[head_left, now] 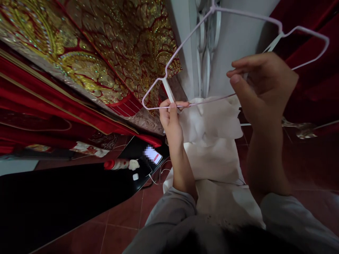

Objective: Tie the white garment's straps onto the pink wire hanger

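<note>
A pale pink wire hanger (242,13) is held up in front of me. From it hangs a cream garment (214,121) in layers, with white straps hooked in both hanger notches. My left hand (173,114) is closed around the hanger's lower bar near its left end, with the thumb at the base of the left strap (168,90). Beside the right strap (274,43) my right hand (265,86) is raised, its fingers bent and slightly apart from the thumb. Part of that strap is hidden behind the hand, and I see nothing gripped there.
Red clothing with gold sequins (116,46) hangs at the left. A black table (66,201) below it bears a lit phone (153,155), a red-capped bottle (116,164), a small white case (135,176) and cables. White metalwork (203,53) stands behind; dark red fabric hangs at right.
</note>
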### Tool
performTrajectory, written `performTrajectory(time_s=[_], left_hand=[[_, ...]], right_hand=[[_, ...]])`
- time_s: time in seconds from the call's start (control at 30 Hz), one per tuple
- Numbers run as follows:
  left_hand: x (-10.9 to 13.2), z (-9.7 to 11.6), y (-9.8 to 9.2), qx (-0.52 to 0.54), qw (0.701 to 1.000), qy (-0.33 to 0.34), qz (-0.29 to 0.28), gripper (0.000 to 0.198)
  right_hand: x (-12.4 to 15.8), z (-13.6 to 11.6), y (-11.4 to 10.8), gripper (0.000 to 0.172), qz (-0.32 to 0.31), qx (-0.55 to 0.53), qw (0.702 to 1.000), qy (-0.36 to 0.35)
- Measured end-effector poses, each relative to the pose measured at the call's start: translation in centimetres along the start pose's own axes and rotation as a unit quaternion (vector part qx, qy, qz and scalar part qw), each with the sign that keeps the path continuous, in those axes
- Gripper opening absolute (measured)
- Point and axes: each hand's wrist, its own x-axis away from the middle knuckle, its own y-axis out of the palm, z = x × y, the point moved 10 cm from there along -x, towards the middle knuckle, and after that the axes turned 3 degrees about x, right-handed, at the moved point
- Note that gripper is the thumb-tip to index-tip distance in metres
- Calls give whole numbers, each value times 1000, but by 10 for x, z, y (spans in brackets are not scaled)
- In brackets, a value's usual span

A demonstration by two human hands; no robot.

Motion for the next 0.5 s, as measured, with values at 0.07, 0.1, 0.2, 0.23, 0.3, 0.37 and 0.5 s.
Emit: performTrajectory(time_s=[0.07, 0.1, 0.2, 0.23, 0.3, 0.37, 0.5], left_hand=[[1, 0, 1, 11, 1000, 4, -2, 17], [1, 1, 1, 17, 1000, 9, -1, 15], [2, 2, 3, 19, 1000, 20, 7, 13], [2, 1, 4, 14, 1000, 18, 8, 13], [2, -1, 5, 4, 1000, 10, 7, 14], [2, -1, 5, 0, 1000, 8, 6, 14], [5, 2, 2, -5, 1000, 8, -5, 21]], right_hand=[[5, 0, 0, 18, -20, 35, 999, -1], [9, -1, 0, 19, -31, 54, 998, -9], [25, -7, -9, 22, -5, 110, 993, -52], [31, -9, -11, 26, 12, 126, 990, -65], [42, -7, -5, 35, 16, 154, 985, -74], [50, 3, 16, 43, -34, 170, 983, -63], [61, 30, 48, 45, -121, 162, 979, -19]])
